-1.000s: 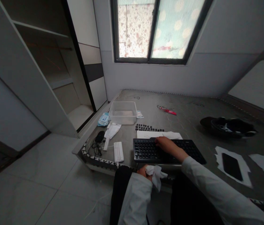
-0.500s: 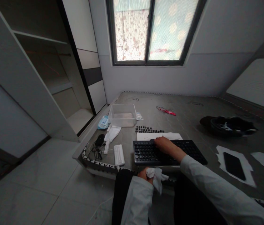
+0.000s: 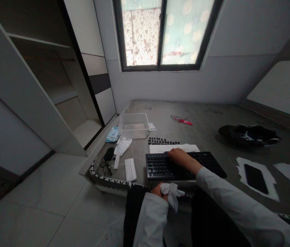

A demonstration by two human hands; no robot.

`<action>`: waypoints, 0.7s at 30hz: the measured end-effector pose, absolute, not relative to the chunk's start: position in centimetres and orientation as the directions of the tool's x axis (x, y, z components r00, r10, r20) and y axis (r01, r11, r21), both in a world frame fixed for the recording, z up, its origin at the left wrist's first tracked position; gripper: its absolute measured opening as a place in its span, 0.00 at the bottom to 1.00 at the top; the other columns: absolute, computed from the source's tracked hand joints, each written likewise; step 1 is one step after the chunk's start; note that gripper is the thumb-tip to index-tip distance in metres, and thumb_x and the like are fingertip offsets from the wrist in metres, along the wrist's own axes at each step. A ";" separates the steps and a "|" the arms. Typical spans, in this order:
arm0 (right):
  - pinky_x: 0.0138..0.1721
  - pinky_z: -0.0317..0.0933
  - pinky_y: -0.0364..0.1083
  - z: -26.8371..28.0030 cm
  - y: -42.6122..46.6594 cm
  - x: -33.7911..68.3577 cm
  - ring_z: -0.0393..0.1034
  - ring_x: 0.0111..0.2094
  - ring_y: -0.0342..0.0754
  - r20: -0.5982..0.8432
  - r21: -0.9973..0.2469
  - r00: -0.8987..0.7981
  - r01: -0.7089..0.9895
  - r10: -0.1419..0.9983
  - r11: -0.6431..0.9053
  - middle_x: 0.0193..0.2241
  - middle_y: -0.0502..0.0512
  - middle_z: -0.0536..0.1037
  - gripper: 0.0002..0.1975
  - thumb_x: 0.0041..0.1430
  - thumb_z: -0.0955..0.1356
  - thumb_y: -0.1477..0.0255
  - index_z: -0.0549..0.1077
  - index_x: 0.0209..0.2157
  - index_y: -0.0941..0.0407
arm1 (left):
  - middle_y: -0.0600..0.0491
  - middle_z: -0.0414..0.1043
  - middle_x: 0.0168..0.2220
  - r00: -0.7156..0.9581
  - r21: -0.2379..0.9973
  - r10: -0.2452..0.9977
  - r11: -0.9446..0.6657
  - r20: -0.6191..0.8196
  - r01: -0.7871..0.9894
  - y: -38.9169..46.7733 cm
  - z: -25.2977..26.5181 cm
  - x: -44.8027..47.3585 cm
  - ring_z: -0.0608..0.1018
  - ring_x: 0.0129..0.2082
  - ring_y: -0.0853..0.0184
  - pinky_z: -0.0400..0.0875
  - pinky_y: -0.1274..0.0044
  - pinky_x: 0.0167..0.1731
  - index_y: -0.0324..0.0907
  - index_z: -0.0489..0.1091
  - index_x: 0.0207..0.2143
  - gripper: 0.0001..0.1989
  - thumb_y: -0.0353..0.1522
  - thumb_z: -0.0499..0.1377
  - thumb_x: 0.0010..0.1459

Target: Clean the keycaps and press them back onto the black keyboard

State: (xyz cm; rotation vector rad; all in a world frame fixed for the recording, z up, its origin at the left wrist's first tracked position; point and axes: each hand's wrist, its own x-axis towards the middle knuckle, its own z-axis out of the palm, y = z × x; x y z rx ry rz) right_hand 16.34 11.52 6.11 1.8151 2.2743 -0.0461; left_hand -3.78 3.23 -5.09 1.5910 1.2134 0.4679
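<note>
A black keyboard (image 3: 160, 166) lies near the front edge of a grey mattress (image 3: 206, 127). My right hand (image 3: 179, 157) rests on its upper middle keys, fingers bent over them. Just below the keyboard's front edge, my left hand (image 3: 157, 189) is closed around a crumpled white wipe (image 3: 171, 193). Behind the keyboard lies a white sheet of paper (image 3: 175, 148), and beyond it a row of loose black keycaps (image 3: 163, 141).
A clear plastic tub (image 3: 134, 125), a blue wipe packet (image 3: 113, 134), a white brush (image 3: 120, 151), a white flat case (image 3: 130, 169) and a black mouse (image 3: 108, 154) lie at the left. A phone (image 3: 255, 173) on paper and a dark bundle (image 3: 247, 133) lie at the right.
The view has shifted slightly. My right hand has slid a little left along the keyboard's top rows. My left hand still holds the wipe in the same place.
</note>
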 end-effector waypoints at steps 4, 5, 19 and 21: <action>0.44 0.68 0.48 6.0 11.6 16.9 0.79 0.44 0.58 -0.211 0.059 -0.141 0.986 0.967 0.157 0.40 0.67 0.83 0.10 0.57 0.68 0.77 0.81 0.39 0.58 | 0.43 0.84 0.43 0.395 0.874 0.882 0.040 -0.258 0.484 3.3 -5.3 -3.9 0.82 0.46 0.51 0.74 0.69 0.46 0.39 0.78 0.45 0.19 0.37 0.61 0.52; 0.44 0.67 0.47 6.1 11.7 17.1 0.79 0.44 0.58 -0.215 0.023 -0.132 0.990 0.968 0.140 0.40 0.66 0.83 0.10 0.57 0.69 0.76 0.82 0.38 0.58 | 0.43 0.84 0.43 0.390 0.873 0.884 0.040 -0.257 0.486 3.3 -5.3 -3.9 0.82 0.46 0.51 0.73 0.69 0.45 0.39 0.78 0.45 0.19 0.37 0.61 0.52; 0.33 0.62 0.40 6.0 14.6 17.8 0.79 0.36 0.51 -0.322 -0.109 -0.147 0.987 0.935 0.117 0.33 0.59 0.85 0.11 0.45 0.73 0.80 0.83 0.34 0.59 | 0.39 0.84 0.41 0.399 0.906 0.899 -0.004 -0.183 0.424 3.3 -7.3 -3.7 0.83 0.44 0.48 0.75 0.66 0.44 0.38 0.79 0.42 0.21 0.43 0.60 0.52; 0.33 0.62 0.40 5.9 14.8 17.7 0.79 0.36 0.50 -0.335 -0.107 -0.148 0.987 0.931 0.119 0.32 0.59 0.85 0.12 0.46 0.72 0.81 0.83 0.35 0.59 | 0.40 0.84 0.41 0.412 0.905 0.892 -0.007 -0.187 0.425 3.4 -7.3 -3.7 0.83 0.44 0.48 0.75 0.66 0.44 0.39 0.79 0.41 0.20 0.43 0.60 0.52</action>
